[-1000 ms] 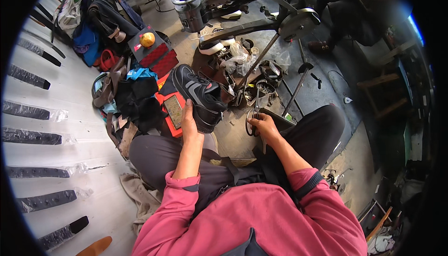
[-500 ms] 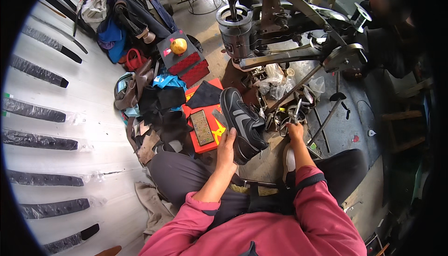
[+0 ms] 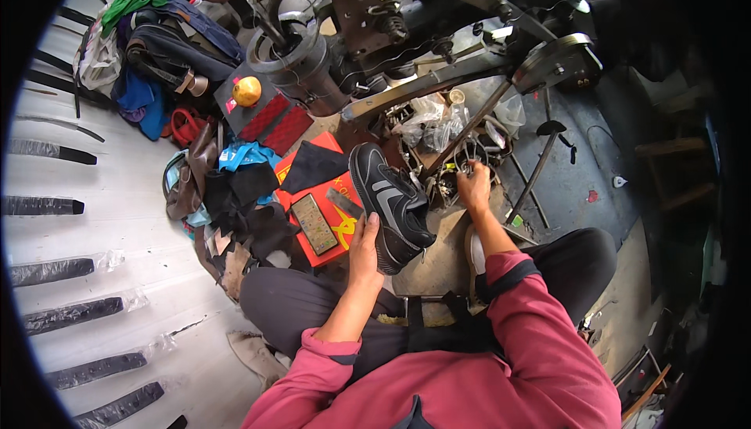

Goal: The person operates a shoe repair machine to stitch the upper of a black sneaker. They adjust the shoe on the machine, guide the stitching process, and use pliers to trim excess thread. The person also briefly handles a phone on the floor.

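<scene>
I sit cross-legged on the floor in a pink top and dark trousers. My left hand [image 3: 364,243] grips a black sneaker with grey stripes [image 3: 389,202] from below, holding it above my left knee. My right hand [image 3: 473,186] reaches forward into a heap of small tools and scraps [image 3: 450,165] under a metal machine frame [image 3: 461,77]; its fingers are curled among the items, and what they hold is hidden.
A red box [image 3: 325,202] with a phone [image 3: 314,224] and dark cloth on it lies left of the sneaker. Bags and clothes [image 3: 156,61] pile up at the back left, with a yellow-red fruit [image 3: 246,91] on a dark case. A grey bucket [image 3: 301,61] stands behind.
My view has swung forward and closer to the machine. My left hand has kept the sneaker; my right hand has moved forward from near my knee into the tool heap.
</scene>
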`<state>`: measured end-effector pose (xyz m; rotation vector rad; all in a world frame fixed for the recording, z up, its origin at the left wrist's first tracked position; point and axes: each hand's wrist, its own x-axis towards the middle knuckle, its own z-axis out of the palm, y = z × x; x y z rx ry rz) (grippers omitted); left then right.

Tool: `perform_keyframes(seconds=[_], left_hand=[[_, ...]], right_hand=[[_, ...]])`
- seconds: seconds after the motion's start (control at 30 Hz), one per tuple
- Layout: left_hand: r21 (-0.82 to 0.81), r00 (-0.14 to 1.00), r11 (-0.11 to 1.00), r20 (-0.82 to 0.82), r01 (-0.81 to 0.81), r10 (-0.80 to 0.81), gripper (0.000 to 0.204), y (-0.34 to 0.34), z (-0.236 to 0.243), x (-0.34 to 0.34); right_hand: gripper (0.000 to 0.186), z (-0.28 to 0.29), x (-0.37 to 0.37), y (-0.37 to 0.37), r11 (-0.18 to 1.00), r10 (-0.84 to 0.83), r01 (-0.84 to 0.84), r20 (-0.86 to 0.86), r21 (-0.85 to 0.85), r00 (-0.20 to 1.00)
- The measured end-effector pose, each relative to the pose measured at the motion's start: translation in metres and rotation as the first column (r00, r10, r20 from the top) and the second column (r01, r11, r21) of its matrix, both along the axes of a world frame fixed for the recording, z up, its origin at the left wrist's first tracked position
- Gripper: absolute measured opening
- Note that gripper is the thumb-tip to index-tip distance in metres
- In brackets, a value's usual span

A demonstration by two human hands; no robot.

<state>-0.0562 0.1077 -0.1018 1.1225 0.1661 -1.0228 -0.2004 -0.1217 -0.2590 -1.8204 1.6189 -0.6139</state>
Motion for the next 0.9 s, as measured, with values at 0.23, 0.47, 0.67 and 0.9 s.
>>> perform_keyframes(seconds=[0.23,0.47,0.67,0.9], left_hand=[[-0.034,0.998,0.998,0.049,0.048,-0.046,0.063,-0.001,0.011,-0.014],[-0.015,0.988,1.000,0.156,0.015,-0.013,0.072,0.020,0.021,-0.011],[-0.109,0.986,0.994,0.161,-0.021,0.038,0.051,0.036,0.011,-0.005],[-0.100,0.992,0.992,0.113,0.075,-0.064,0.061,0.050,-0.004,-0.014]], right_hand=[[0.030,0.096,0.026,0.033,0.971,0.178,-0.220,0.323,0.098,0.930],[0.034,0.243,0.009,0.092,0.781,0.606,-0.622,0.302,-0.053,0.736],[0.048,0.279,-0.026,0.129,0.628,0.774,-0.766,0.207,-0.135,0.598],[0.054,0.235,-0.039,0.174,0.729,0.656,-0.685,0.277,0.007,0.701]])
